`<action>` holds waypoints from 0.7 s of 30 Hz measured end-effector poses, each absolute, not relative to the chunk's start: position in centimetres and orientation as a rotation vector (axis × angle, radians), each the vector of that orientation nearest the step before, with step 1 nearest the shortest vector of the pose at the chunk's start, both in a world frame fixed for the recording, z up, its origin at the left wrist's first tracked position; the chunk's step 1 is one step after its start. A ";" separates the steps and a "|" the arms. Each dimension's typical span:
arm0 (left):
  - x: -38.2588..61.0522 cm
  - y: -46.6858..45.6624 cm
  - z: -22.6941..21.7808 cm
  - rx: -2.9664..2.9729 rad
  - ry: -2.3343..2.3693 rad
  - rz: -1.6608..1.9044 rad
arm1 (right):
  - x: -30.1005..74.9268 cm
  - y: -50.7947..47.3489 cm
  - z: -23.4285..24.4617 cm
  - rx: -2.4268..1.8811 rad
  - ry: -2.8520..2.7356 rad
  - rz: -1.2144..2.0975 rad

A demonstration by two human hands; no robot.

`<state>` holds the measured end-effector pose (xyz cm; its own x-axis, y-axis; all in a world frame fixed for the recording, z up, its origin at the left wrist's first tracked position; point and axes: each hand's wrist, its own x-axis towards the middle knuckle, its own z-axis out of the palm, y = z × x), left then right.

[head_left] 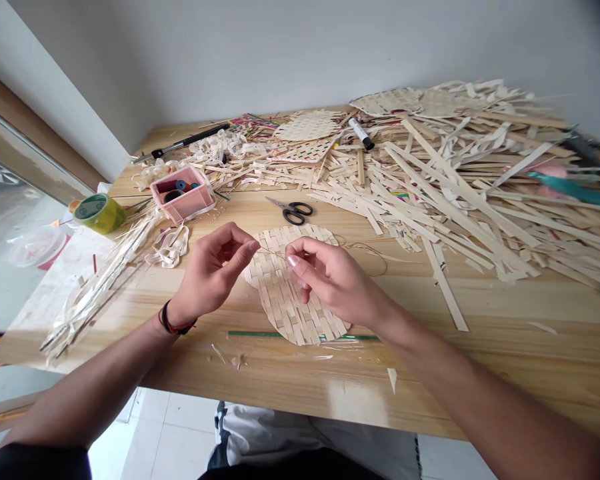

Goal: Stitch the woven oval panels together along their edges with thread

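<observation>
Between my two hands a thin brown thread (pixel 273 253) is stretched over a woven piece of pale flat strips. My left hand (pixel 215 267) pinches one end of it between thumb and forefinger. On the other side my right hand (pixel 325 273) pinches the thread too, its remaining fingers curled. Whether a needle is on the thread is too small to tell. The rounded woven piece (pixel 300 313) lies flat on the table beneath both hands. Loose thread trails to the right of my right hand. Black-handled scissors (pixel 294 212) rest just beyond the woven piece.
A pink box (pixel 183 193) of thread spools and a yellow tape roll (pixel 99 213) stand at left. Bundled strips (pixel 105 280) lie near them. A large heap of pale strips (pixel 430 180) covers the back right, with a glue stick (pixel 361 133). A green strip (pixel 254 333) lies in front.
</observation>
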<state>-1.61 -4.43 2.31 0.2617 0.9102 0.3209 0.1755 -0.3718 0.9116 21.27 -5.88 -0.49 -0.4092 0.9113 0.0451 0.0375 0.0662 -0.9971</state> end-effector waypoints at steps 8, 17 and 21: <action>-1.4 -4.4 2.4 1.731 1.053 1.147 | 21.2 -5.8 -0.2 -0.987 -1.520 1.416; -1.5 -4.3 2.2 1.749 1.045 1.119 | 21.1 -5.9 -0.4 -0.958 -1.457 1.400; -1.5 -4.4 2.1 1.782 1.030 1.113 | 20.9 -5.9 -0.2 -0.945 -1.417 1.373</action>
<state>-1.49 -4.36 2.12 0.2876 0.9103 0.2979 0.2267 -0.3669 0.9022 20.90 -5.86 -0.19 -0.2842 0.9535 0.1000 -0.0700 0.0834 -0.9941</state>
